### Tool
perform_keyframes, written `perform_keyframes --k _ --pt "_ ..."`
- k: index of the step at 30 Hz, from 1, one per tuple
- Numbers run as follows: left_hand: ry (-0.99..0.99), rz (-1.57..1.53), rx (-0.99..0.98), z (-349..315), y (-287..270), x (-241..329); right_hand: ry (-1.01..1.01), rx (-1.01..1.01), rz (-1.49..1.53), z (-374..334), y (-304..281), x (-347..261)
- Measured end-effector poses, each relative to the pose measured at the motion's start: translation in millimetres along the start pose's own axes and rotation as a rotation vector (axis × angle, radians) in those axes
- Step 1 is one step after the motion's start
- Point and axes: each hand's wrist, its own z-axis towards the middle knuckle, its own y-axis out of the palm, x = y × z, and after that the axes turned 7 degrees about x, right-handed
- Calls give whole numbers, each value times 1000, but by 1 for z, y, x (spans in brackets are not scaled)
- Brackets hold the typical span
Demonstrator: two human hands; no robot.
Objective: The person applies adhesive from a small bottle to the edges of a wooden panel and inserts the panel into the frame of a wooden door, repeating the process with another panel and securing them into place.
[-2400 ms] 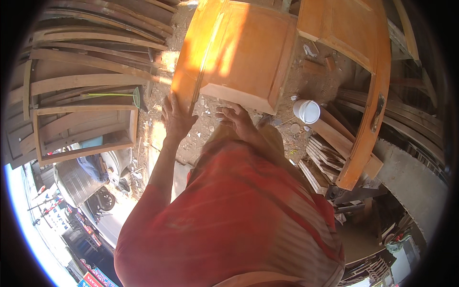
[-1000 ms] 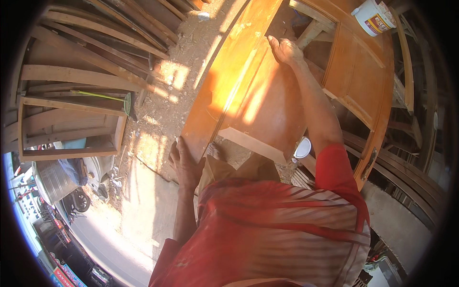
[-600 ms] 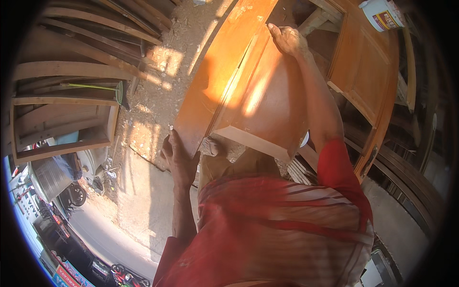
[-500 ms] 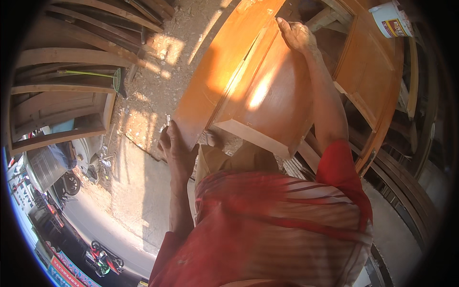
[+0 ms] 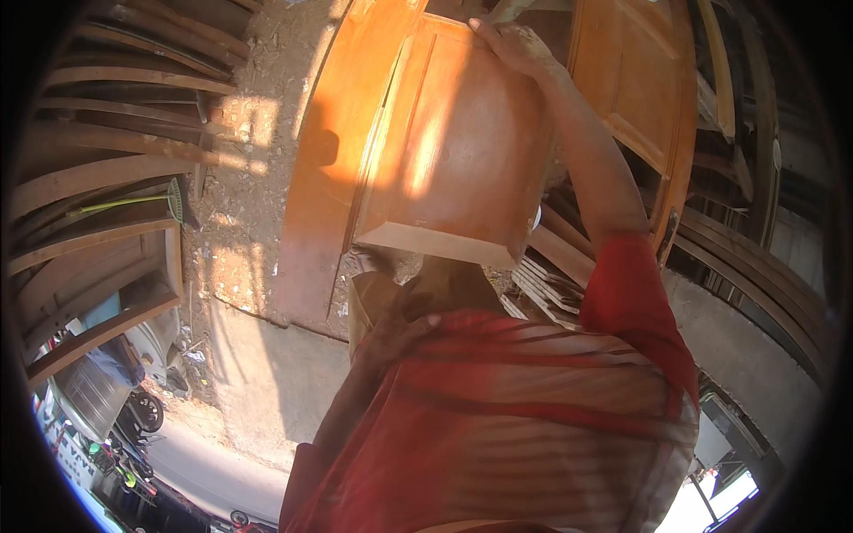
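Observation:
My right hand (image 5: 517, 49) grips the far right corner of a brown-orange wooden door panel (image 5: 462, 151) with a bevelled near edge. The panel is tilted in front of my legs, sunlight striking its left half. Along its left side runs a long orange board (image 5: 320, 178), touching or nearly touching it, with a narrow gap between them. My left hand (image 5: 395, 336) is off the wood, at my waist by the shirt hem. Its fingers look stretched out and hold nothing visible; shadow hides part of them.
Another orange panelled door (image 5: 631, 80) leans at the far right, beside stacked timber (image 5: 755, 275). Wooden frames (image 5: 98, 240) and boards line the left, with a green rake-like tool (image 5: 175, 201). Thin pale strips (image 5: 544, 289) lie near my right side. Vehicles stand on the road at lower left.
My left hand has let go of the orange board's near end and drawn back to my waist. The right hand stays on the panel. The view has shifted, so the wood appears further left.

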Motion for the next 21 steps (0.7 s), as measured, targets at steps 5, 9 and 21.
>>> perform_keyframes --k 5,9,21 --pt "21 -540 -12 91 44 -11 81 -287 62 23 -14 -2" --pt "92 -416 -23 113 64 -9 236 -560 336 86 -18 44" --pt "196 -34 69 84 55 53 458 -972 636 127 -30 49"
